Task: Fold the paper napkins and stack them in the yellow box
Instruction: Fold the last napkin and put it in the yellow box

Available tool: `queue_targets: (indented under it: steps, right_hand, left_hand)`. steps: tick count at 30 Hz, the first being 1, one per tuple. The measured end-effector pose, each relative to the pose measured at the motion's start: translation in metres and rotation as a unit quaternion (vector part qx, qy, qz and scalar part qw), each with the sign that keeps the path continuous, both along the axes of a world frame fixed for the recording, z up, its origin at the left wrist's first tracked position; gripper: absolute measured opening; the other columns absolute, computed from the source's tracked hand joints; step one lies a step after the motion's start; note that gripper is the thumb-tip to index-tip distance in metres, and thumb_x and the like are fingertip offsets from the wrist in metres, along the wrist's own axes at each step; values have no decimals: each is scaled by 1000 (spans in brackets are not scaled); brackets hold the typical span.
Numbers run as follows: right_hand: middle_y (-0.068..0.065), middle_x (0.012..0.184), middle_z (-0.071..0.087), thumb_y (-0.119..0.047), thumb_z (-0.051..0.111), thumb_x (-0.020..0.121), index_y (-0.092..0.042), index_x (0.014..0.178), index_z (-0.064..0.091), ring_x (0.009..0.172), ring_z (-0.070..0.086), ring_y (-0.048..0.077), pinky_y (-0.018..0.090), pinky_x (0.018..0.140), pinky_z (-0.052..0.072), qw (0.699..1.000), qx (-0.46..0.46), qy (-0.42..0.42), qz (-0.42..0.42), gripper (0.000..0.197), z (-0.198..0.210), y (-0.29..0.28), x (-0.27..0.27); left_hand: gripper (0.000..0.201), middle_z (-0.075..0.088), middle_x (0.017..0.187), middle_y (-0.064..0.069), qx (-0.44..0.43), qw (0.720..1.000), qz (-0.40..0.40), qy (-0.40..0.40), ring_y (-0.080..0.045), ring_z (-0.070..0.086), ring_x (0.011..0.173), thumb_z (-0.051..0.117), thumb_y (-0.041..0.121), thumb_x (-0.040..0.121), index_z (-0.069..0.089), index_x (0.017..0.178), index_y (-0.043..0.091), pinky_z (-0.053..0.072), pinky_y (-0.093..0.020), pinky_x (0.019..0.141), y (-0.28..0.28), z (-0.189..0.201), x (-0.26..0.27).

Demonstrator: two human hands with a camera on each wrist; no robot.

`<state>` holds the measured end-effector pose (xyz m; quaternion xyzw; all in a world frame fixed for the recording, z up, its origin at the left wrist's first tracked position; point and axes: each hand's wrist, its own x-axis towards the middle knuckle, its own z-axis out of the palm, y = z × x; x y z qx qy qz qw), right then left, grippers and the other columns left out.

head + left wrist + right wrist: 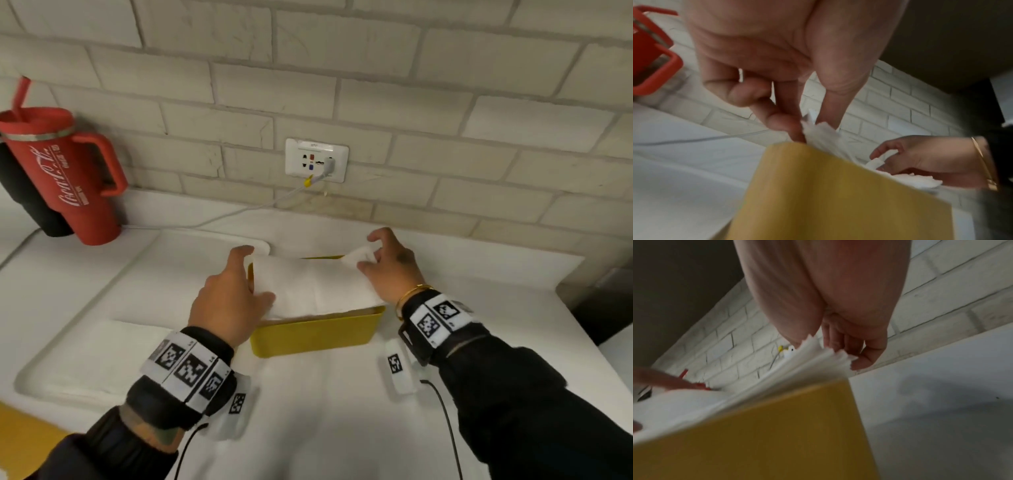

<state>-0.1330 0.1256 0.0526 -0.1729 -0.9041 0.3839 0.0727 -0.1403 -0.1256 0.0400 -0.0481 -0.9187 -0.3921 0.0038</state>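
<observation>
Hands [227, 301] [390, 270] pinch soft white napkin [318, 287] over rectangular yellow box [315, 334]

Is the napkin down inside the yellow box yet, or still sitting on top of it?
On top. The napkin spans the yellow box rim, left hand and right hand pinching its ends.

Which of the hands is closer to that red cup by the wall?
Left. The left hand holds the napkin at the box's left end, on the red cup's side; the right hand is at the far end.
</observation>
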Motion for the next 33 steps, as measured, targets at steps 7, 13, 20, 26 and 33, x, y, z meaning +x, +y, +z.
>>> queue_targets:
  steps: [7,13,20,26,33]
  right_hand:
    - [7,132,51,-24,62,97,-21,135,48,124,47,28,39,100,35,969,244,12,46,41,-27,-11,-4]
    - [-6,113,65,-48,42,103,-26,101,67,107,59,19,40,102,33,938,295,-27,181,33,-9,-14,24]
    - [5,126,62,-57,23,105,-28,106,54,117,55,26,54,114,28,930,222,-171,238,43,-5,-17,49]
    - [1,106,71,-40,58,96,-19,104,68,99,66,21,34,93,53,989,109,-44,87,24,42,38,129]
    - [8,106,71,-24,62,94,-8,102,71,101,66,27,39,98,51,976,120,-165,-75,20,17,120,258]
  left_hand:
    - [82,65,105,-5,-248,966,-29,66,-32,63,98,71,38,87,24,153,29,44,-36,73,7,-6,-2]
    - [46,69,102,-2,-322,918,-152,177,-29,64,94,41,51,98,76,99,21,45,-39,77,8,-12,-4]
    - [51,69,112,6,-436,874,-214,-1,-19,59,114,18,57,106,61,108,30,29,-42,101,26,-1,5]
    - [53,77,104,-9,-176,931,-211,239,-34,71,94,42,61,93,76,101,21,48,-51,91,28,6,39]
    - [17,73,96,7,-124,898,-417,73,-13,68,86,70,37,93,75,101,23,46,-26,73,95,-24,118]
